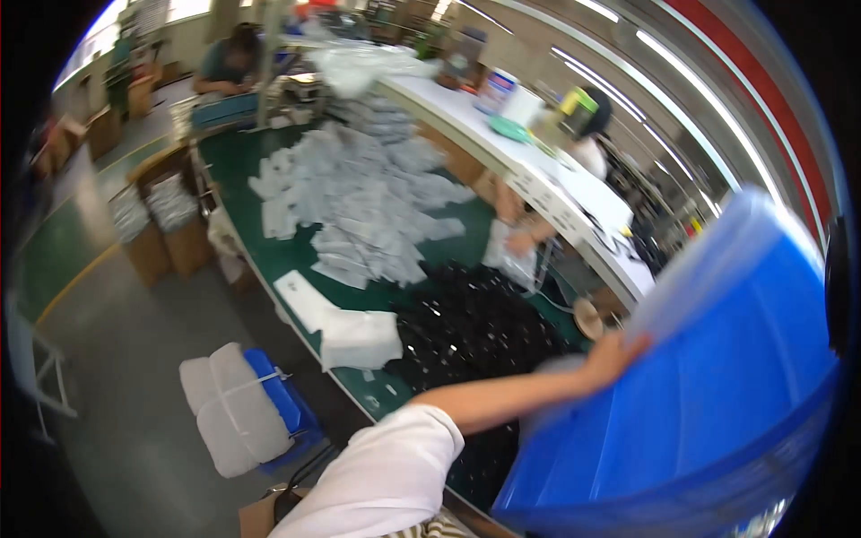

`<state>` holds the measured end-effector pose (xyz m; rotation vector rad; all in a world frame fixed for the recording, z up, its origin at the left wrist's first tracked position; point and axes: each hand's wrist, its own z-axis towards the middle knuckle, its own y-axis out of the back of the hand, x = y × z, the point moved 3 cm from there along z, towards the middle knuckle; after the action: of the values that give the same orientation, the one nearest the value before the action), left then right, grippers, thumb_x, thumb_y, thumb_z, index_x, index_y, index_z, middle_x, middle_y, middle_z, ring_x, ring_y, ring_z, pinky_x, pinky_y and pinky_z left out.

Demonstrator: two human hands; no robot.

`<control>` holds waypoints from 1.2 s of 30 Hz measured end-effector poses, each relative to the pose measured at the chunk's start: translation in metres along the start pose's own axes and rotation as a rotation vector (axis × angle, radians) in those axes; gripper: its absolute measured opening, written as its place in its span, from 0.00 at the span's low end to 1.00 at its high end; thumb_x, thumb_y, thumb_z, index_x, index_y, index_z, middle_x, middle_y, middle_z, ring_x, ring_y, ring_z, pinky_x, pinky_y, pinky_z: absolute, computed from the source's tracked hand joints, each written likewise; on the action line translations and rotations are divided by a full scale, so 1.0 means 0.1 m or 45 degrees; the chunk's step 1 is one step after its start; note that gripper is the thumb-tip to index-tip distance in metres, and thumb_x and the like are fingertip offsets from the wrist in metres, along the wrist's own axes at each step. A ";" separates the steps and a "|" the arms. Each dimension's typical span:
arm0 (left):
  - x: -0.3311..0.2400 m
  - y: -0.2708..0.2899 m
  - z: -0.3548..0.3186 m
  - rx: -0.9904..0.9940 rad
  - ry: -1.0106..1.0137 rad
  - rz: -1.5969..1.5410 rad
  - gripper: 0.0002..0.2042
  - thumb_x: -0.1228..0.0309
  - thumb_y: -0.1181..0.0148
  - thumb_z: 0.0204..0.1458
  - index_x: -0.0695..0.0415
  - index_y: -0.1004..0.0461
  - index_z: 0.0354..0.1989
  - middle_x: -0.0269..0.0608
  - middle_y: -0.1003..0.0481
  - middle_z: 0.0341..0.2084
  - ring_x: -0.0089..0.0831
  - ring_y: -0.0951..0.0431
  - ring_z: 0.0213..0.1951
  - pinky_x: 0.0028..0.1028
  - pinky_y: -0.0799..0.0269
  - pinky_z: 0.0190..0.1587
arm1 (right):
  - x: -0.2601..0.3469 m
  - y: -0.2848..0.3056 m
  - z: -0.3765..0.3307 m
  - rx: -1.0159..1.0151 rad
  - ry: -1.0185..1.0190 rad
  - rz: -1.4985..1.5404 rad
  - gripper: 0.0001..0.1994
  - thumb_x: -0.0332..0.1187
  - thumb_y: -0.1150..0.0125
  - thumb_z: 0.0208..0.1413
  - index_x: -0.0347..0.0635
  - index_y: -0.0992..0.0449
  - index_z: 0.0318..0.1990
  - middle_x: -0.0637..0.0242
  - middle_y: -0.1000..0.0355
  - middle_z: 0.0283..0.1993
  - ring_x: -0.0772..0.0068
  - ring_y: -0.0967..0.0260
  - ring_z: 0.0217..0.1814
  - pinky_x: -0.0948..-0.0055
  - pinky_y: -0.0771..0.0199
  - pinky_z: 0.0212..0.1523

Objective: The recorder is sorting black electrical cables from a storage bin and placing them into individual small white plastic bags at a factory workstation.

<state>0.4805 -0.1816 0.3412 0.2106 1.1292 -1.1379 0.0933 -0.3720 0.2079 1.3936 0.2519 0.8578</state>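
While the large blue plastic bin (717, 394) is tilted up at the right of the view, above the end of the long green-topped workbench (278, 242), the left hand (614, 354) presses against its near rim, fingers wrapped on the edge. Right hand not seen. On the bench: a heap of small black parts (475, 327), a spread of grey-white flat bags (359, 202), a white folded sheet (359, 336). Grey workshop floor (134, 341); a blue stool with white cushions (242, 408) beside the bench. Other people sit at work farther off.
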 end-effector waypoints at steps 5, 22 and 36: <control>-0.05 0.30 -0.32 0.114 0.211 -0.016 0.25 0.49 0.46 0.58 0.65 0.25 0.41 0.46 0.22 0.27 0.30 0.22 0.30 0.32 0.27 0.36 | 0.28 -0.39 0.72 0.107 0.112 0.309 0.23 0.51 0.49 0.57 0.42 0.28 0.50 0.56 0.27 0.48 0.55 0.29 0.47 0.51 0.26 0.44; -0.69 0.16 0.10 0.117 -0.270 -0.168 0.28 0.46 0.43 0.54 0.60 0.27 0.48 0.49 0.20 0.34 0.37 0.20 0.37 0.35 0.27 0.42 | 1.18 -0.89 1.30 0.362 -0.050 1.225 0.24 0.51 0.52 0.59 0.42 0.29 0.52 0.56 0.28 0.50 0.54 0.30 0.50 0.53 0.28 0.49; -1.96 -0.29 0.85 0.214 -0.394 0.235 0.35 0.35 0.44 0.45 0.63 0.20 0.29 0.56 0.21 0.26 0.48 0.18 0.34 0.41 0.25 0.38 | 0.53 0.36 -2.25 -0.304 -0.827 1.837 0.24 0.51 0.54 0.61 0.42 0.30 0.54 0.55 0.28 0.52 0.53 0.31 0.53 0.54 0.30 0.54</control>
<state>0.5145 -0.1307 0.5478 0.2539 0.7263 -1.0589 -0.0253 -0.1699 0.2118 1.4249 -1.4710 1.4037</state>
